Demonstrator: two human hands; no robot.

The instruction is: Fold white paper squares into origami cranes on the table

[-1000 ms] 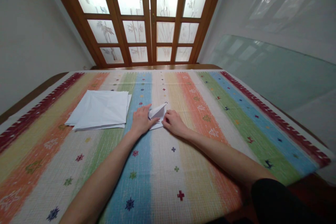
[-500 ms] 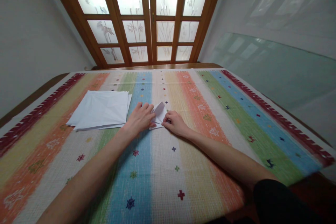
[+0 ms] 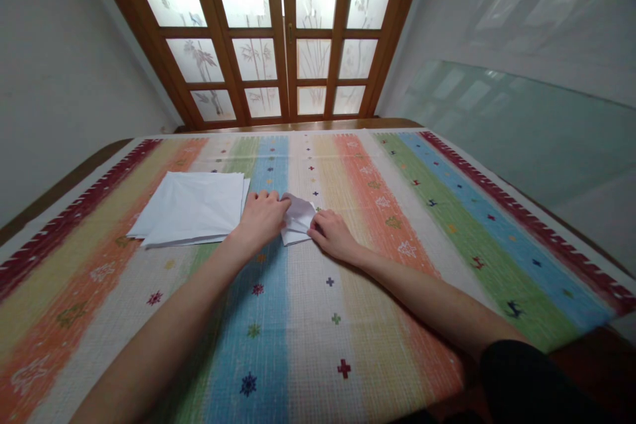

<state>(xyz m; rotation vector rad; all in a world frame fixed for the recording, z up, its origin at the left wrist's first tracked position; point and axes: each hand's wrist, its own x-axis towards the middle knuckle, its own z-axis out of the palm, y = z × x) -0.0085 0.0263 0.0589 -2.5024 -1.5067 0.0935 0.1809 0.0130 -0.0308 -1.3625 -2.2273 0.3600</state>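
Note:
A small folded piece of white paper [image 3: 297,224] lies on the tablecloth between my hands, with one flap raised and bent over toward the left. My left hand [image 3: 264,217] pinches that raised flap at its upper left corner, fingers curled. My right hand [image 3: 332,233] is closed at the paper's right edge, thumb and fingertips pressed together on it and partly covering it. To the left lies a stack of white paper sheets [image 3: 196,207], slightly fanned at the edges, close beside my left hand.
A striped, patterned tablecloth [image 3: 318,324] covers the wooden table. Beyond the far edge stand wooden doors [image 3: 285,73] with frosted panes. A pane of greenish glass [image 3: 521,126] leans along the right wall.
My left hand has shifted slightly left and up with the flap, which now bends left instead of standing in a point. My right hand has stayed nearly still.

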